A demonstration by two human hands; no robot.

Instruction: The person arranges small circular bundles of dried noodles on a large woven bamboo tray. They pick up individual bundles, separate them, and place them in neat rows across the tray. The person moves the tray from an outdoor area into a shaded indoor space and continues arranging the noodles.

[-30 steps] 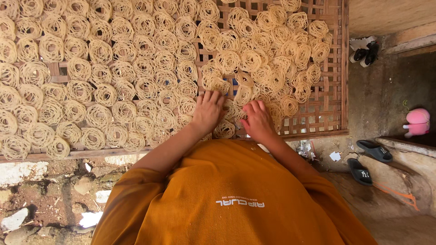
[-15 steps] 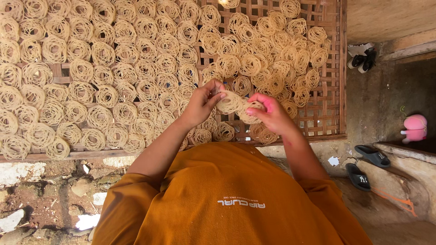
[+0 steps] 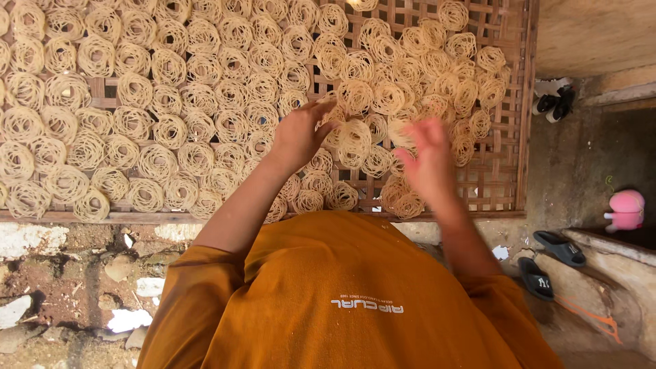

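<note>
Reaching over the woven rack (image 3: 509, 171), the left hand (image 3: 298, 133) is hovering with fingers loosely curled and half open, its fingertips just beside a pale noodle coil (image 3: 354, 140) that is resting on the heap between both hands. The right hand (image 3: 427, 154) is blurring with motion, fingers spread and open, gripping nothing that I can make out. Doing this well seems to call for a light pinch at the coil's rim, since these lacy rounds are looking brittle and are overlapping their neighbours; lifting straight up should keep the ones beneath from dragging. To the left, the other coils (image 3: 137, 89) are lying in tidy single rows, while the right side is crowding into a pile. Beyond the rack, dark sandals (image 3: 557, 246) are sitting on the ground near a pink object (image 3: 625, 208).
</note>
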